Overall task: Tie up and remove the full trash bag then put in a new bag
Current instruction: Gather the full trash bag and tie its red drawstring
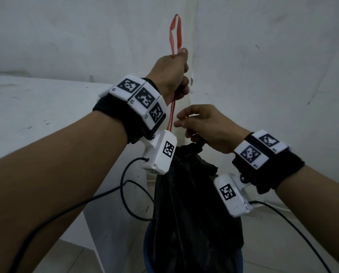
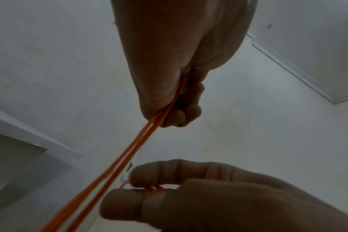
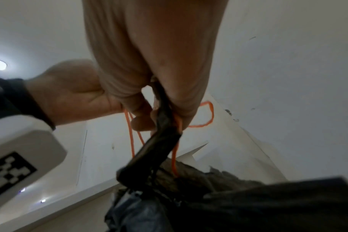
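Observation:
A full black trash bag [image 1: 186, 198] hangs from its gathered neck [image 3: 161, 138] over a blue bin [image 1: 148, 251]. My right hand [image 1: 202, 125] grips that neck, and a strand of the orange drawstring [image 3: 174, 158] is caught in its fingers. My left hand [image 1: 173, 75], raised above the right, grips the orange drawstring [image 1: 176, 34] in a fist. The string's loop sticks up out of the fist, and two taut strands [image 2: 129, 155] run down from it toward the bag. In the left wrist view my right hand's fingers [image 2: 169, 172] pinch a bit of string.
A white wall corner [image 1: 193, 46] rises straight ahead. A white ledge or counter [image 1: 36, 107] stands to the left. Black cables [image 1: 129, 196] hang from both wrist cameras beside the bag. Tiled floor [image 1: 273, 243] shows around the bin.

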